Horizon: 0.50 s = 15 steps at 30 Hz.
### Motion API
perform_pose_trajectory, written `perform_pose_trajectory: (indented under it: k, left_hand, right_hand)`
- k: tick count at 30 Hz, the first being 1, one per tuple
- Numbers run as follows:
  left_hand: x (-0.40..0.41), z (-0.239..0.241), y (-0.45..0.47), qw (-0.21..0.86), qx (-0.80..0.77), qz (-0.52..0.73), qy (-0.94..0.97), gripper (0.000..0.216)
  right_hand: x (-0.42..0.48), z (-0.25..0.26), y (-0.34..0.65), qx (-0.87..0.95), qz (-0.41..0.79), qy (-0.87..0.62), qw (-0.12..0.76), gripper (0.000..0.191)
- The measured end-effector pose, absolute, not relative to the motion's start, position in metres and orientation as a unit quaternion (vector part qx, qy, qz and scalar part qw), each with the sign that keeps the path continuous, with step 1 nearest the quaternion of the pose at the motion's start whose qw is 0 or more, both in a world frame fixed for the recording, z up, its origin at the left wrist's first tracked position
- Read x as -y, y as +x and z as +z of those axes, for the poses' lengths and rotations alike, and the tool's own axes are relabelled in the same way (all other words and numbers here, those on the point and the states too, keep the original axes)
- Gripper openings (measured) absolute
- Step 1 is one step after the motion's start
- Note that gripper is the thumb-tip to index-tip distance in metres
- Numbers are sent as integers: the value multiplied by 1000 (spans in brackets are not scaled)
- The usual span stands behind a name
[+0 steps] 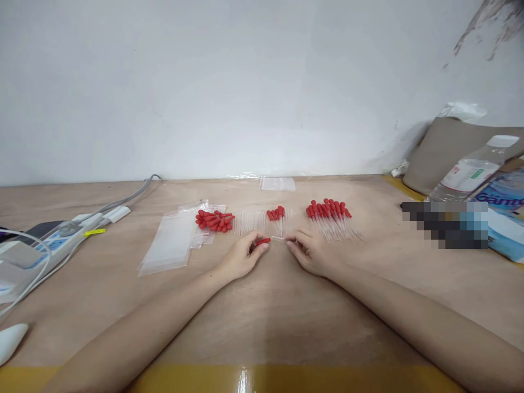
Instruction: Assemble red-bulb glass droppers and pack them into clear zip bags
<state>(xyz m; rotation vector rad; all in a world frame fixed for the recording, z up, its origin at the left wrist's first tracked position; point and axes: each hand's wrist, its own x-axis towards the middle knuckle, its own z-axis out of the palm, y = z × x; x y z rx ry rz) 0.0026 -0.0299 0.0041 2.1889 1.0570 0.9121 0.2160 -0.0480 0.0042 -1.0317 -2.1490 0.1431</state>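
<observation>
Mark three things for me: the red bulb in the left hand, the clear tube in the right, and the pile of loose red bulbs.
Held red bulb (264,241): head view, on its exposed end.
Held clear tube (278,238): head view, on its exposed length.
Pile of loose red bulbs (213,222): head view, near its middle.

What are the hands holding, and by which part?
Left hand: a red bulb, by its left part. Right hand: a clear tube, by its right part.

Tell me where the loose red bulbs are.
In the head view, the loose red bulbs lie left of centre, just left of the row of clear tubes.
</observation>
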Motion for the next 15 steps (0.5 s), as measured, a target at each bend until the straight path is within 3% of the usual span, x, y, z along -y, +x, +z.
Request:
perform_pose_trajectory:
  k: [15]
  left_hand:
    - [33, 8, 2, 270, -360, 307, 838, 18]
  right_hand:
    - [37, -3, 223, 879, 71, -341, 325, 15]
